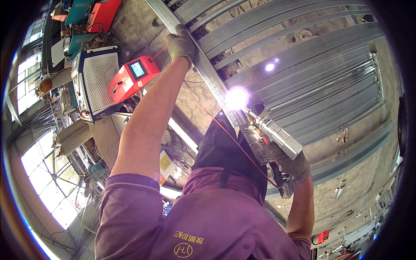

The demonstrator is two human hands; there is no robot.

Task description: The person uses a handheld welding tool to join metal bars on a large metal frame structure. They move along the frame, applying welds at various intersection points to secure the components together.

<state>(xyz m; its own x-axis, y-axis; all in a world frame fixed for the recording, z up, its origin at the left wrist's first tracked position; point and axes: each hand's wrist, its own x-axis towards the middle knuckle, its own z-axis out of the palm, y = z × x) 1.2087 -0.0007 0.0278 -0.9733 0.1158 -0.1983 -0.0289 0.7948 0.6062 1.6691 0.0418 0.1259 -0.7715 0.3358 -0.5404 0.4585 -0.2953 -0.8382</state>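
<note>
My right hand (294, 165), in a dark grey work glove, is wrapped round the handle of a silver, boxy welding torch (281, 138). The torch's nozzle points up and left at a long galvanized metal rail (213, 83). A glaring white-violet spot burns at the nozzle's tip and hides the joint there. Farther up the same rail, my gloved left hand (180, 45) grips its left edge, with the fingers partly hidden. Several flat metal slats (260, 26) run off to the right from the rail.
To the left stands a red and white machine (138, 71) with a small screen. A thin orange cable (207, 112) runs across my lap toward the torch. Stacked metal profiles (323, 102) lie at the right. A red box (104, 15) is at the far left.
</note>
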